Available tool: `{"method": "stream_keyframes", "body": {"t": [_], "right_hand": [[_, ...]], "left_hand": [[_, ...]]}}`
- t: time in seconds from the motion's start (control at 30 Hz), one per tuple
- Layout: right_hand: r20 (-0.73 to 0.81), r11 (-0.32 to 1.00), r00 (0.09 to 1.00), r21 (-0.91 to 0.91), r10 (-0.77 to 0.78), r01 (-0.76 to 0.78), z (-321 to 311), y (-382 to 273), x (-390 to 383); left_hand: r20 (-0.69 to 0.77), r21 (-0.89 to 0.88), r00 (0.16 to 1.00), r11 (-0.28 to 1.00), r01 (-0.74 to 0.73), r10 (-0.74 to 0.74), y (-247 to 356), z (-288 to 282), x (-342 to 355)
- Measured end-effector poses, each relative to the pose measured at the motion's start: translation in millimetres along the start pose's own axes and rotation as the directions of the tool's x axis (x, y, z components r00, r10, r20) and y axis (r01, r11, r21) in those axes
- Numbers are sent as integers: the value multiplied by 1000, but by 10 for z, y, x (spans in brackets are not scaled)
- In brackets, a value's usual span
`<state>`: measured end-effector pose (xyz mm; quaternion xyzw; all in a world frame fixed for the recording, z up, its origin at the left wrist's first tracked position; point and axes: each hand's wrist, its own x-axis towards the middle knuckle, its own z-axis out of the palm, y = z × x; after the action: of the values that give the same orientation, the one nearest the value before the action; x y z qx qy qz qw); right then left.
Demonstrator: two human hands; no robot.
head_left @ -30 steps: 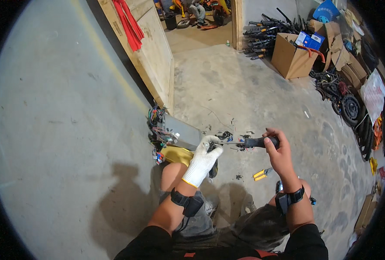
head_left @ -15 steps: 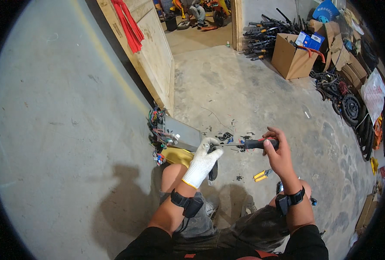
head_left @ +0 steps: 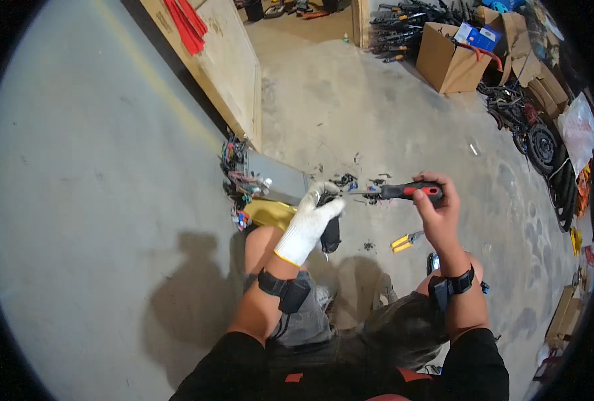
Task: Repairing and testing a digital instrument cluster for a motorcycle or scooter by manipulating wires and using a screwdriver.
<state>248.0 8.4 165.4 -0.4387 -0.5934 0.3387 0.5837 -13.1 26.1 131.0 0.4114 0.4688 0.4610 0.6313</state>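
Note:
My left hand (head_left: 308, 222), in a white knit glove, is closed round a dark, elongated part (head_left: 331, 235). The part hangs below the thumb; its kind is not clear. In my bare right hand (head_left: 440, 215), a screwdriver (head_left: 404, 192) with a black and red handle lies level. Fingers and thumb hold it near the handle's end. Its thin shaft points left, and the tip reaches the dark part at my left fingertips, where the exact contact is hidden. Beside my left hand stands a grey metal box (head_left: 280, 176) with a bundle of coloured wires (head_left: 240, 175) at its left end.
Small black scraps (head_left: 345, 180) lie on the floor beyond my hands. Yellow-handled pliers (head_left: 404, 242) rest near my right knee. A yellow object (head_left: 270, 213) sits under the grey box. Farther off are an open door (head_left: 224, 63), a cardboard box (head_left: 449, 61) and a wheel (head_left: 543, 144).
The view has tipped down, so the scene sits higher in the picture. My right hand has shifted toward the handle's end, and more of the dark part shows below my left hand.

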Motion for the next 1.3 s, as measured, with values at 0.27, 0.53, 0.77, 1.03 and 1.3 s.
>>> {"method": "stream_keyframes", "body": {"t": [0.27, 0.53, 0.77, 1.03, 1.3], "right_hand": [[-348, 997, 937, 72, -10, 38, -211, 79, 93], [120, 926, 919, 4, 374, -378, 104, 78, 66], [237, 879, 847, -88, 475, -469, 584, 4, -132], [165, 935, 923, 18, 348, -355, 819, 312, -177], [200, 953, 934, 2, 297, -303, 714, 296, -114]], "left_hand": [[130, -159, 990, 987, -27, 48, -35, 15, 41], [179, 183, 955, 946, -268, 236, -105, 111, 3], [179, 535, 882, 709, -460, 436, -189, 237, -17], [214, 689, 754, 452, -567, 621, -321, 167, 16], [195, 817, 805, 362, -450, 561, -270, 263, -125]]}}
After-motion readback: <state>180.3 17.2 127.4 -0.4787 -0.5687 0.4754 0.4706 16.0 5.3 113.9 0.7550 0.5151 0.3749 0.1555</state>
